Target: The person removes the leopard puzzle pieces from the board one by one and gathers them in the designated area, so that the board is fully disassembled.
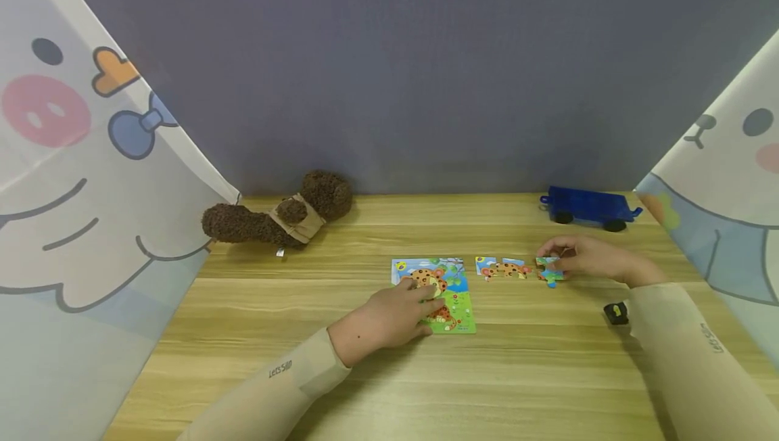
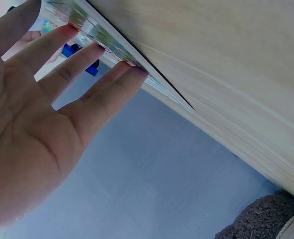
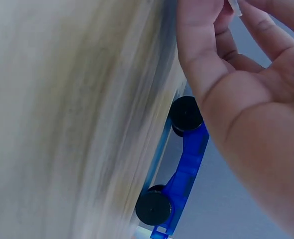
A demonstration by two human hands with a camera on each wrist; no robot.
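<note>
My left hand [image 1: 395, 314] rests with spread, nearly straight fingers on a jigsaw puzzle board [image 1: 464, 319] that shows a spotted leopard on grass under a blue sky. Seen from the left wrist, the fingertips [image 2: 137, 72] touch the board's face. To the right, my right hand [image 1: 587, 258] pinches a puzzle piece [image 1: 550, 277] with green and blue print between thumb and fingers. Only a pale edge of that piece [image 3: 235, 7] shows in the right wrist view. Between the hands lie joined puzzle pieces [image 1: 508, 270] with part of the leopard's picture, just right of the board.
A brown plush toy [image 1: 328, 196] lies at the back left of the wooden table [image 1: 341, 245]. At the back right stands a blue toy wagon [image 1: 589, 205] with black wheels. A small black object [image 1: 616, 313] sits beside the right sleeve. Printed panels and a grey wall surround the table.
</note>
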